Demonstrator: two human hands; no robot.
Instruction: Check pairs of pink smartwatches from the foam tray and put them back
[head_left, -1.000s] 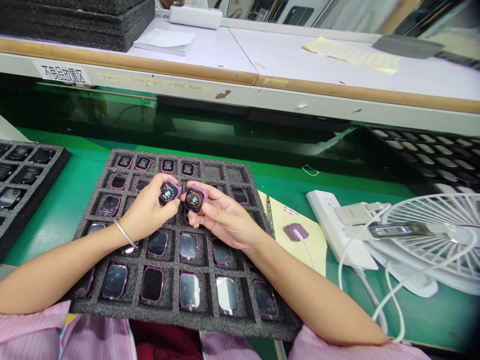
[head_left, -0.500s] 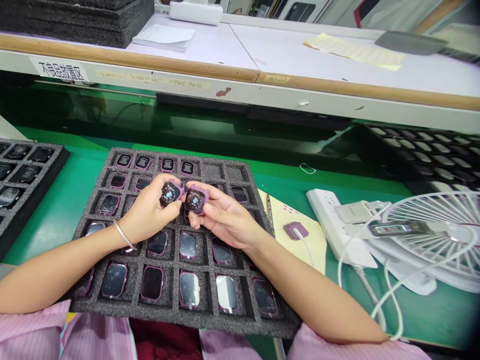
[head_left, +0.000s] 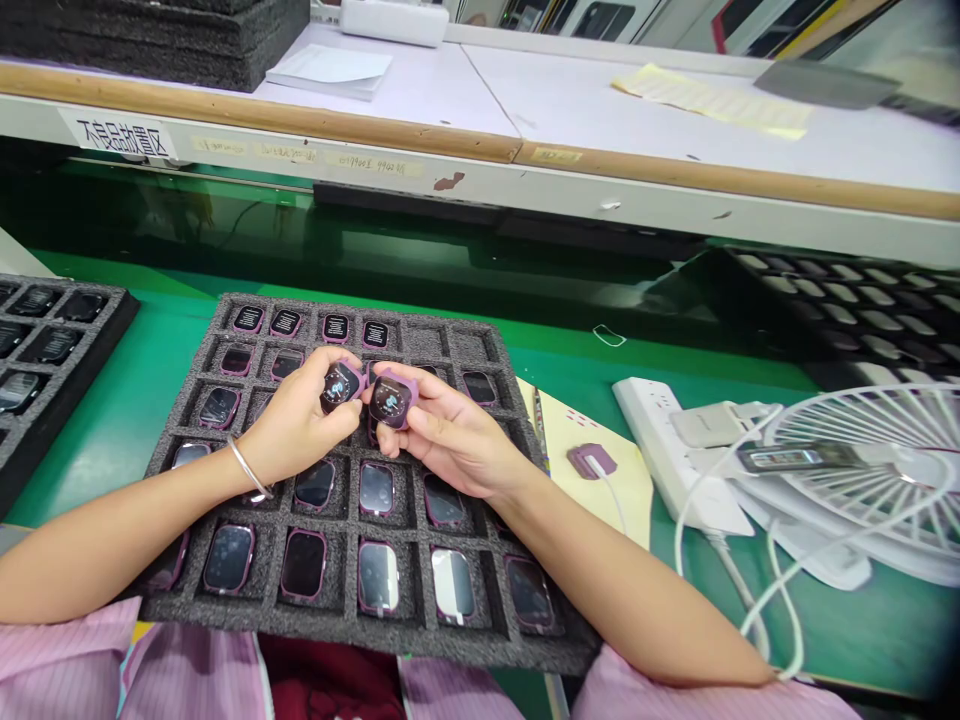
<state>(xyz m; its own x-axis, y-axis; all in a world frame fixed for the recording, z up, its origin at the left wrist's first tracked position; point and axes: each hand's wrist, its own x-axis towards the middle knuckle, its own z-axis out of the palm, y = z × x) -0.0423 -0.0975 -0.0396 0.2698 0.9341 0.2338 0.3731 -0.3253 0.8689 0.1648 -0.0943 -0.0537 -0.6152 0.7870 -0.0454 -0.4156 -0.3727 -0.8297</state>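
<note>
My left hand [head_left: 304,415] is closed on a purple-cased smartwatch body [head_left: 341,384] whose lit screen shows a blue figure. In my right hand [head_left: 457,430], fingers and thumb grip a second purple smartwatch body [head_left: 392,400] with a similar lit face. The two watches are held side by side, close together. Both hands are over a dark foam tray [head_left: 367,640] divided into square compartments. Strapless purple watches sit in many of these, one dark-screened watch [head_left: 304,563] among them. Several watches in the far row, such as this one [head_left: 335,328], show white text.
On the right, a purple block with a cable [head_left: 592,461] lies on yellow paper [head_left: 634,490] beside a pen [head_left: 540,425]. Farther right are a white power strip [head_left: 667,440] and a white fan [head_left: 877,460]. Another watch tray [head_left: 45,400] stands left; a shelf [head_left: 480,165] crosses behind.
The view has shifted very slightly. Both hands keep the two watches in nearly the same place, and their screens stay lit.
</note>
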